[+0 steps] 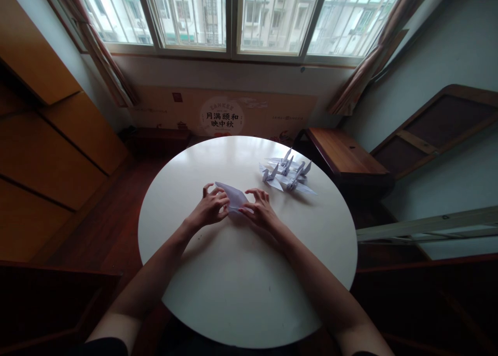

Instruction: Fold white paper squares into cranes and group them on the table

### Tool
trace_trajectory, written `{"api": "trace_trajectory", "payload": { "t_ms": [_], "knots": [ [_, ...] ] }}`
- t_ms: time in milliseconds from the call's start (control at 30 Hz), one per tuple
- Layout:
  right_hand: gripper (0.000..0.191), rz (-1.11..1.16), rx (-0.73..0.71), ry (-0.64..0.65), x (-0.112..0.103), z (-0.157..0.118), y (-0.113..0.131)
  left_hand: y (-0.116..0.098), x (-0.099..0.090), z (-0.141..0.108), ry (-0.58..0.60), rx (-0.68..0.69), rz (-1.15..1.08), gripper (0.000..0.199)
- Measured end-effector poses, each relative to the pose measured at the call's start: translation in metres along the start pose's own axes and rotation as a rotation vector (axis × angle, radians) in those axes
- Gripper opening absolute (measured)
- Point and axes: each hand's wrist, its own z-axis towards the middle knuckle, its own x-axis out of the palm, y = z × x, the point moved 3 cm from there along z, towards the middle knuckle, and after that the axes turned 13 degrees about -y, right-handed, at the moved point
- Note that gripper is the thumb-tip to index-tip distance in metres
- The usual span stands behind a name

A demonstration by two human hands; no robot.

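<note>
A partly folded sheet of pale paper (234, 196) is held between my two hands, over the middle of the round white table (241, 293). At its left edge, my left hand (212, 205) grips it with bent fingers and thumb. My right hand (261, 208) pinches the right side, its thumb on the lower corner. The paper's underside and the fingertips behind it are partly hidden. Several white folded paper cranes (288, 174) stand in a cluster beyond my right hand, apart from it.
Past the table's far right edge is a low wooden bench or table (342, 151). Orange-brown cabinets (50, 138) line the left wall. A printed banner (264, 109) runs under the barred window (233, 18). A framed dark panel (447, 125) leans at the right wall.
</note>
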Motion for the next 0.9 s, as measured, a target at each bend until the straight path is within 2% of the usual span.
{"api": "trace_trajectory", "payload": {
  "t_ms": [67, 200, 333, 467, 600, 733, 900],
  "knots": [
    [0.026, 0.019, 0.005, 0.028, 0.002, -0.001, 0.0, -0.002, 0.001, 0.0, 0.017, 0.013, -0.025, 0.011],
    [0.026, 0.036, 0.031, 0.035, 0.003, 0.0, 0.0, 0.005, 0.007, -0.002, 0.04, -0.023, -0.055, 0.023],
    [0.02, 0.058, 0.019, 0.038, 0.001, 0.0, 0.001, 0.015, 0.014, -0.006, 0.084, -0.049, -0.165, 0.017],
    [0.018, 0.065, -0.002, 0.058, 0.0, 0.0, 0.003, 0.011, 0.017, -0.008, 0.141, -0.029, -0.244, 0.015],
    [0.016, 0.08, 0.014, 0.078, 0.002, -0.001, 0.005, 0.0, 0.018, -0.006, 0.126, -0.032, -0.252, 0.026],
    [0.022, 0.101, 0.048, 0.063, 0.003, 0.0, 0.006, -0.002, 0.023, -0.005, 0.106, -0.058, -0.225, 0.039],
    [0.024, 0.098, 0.069, 0.061, 0.003, -0.001, 0.005, 0.003, 0.031, -0.007, 0.104, -0.092, -0.19, 0.035]
  ]
}}
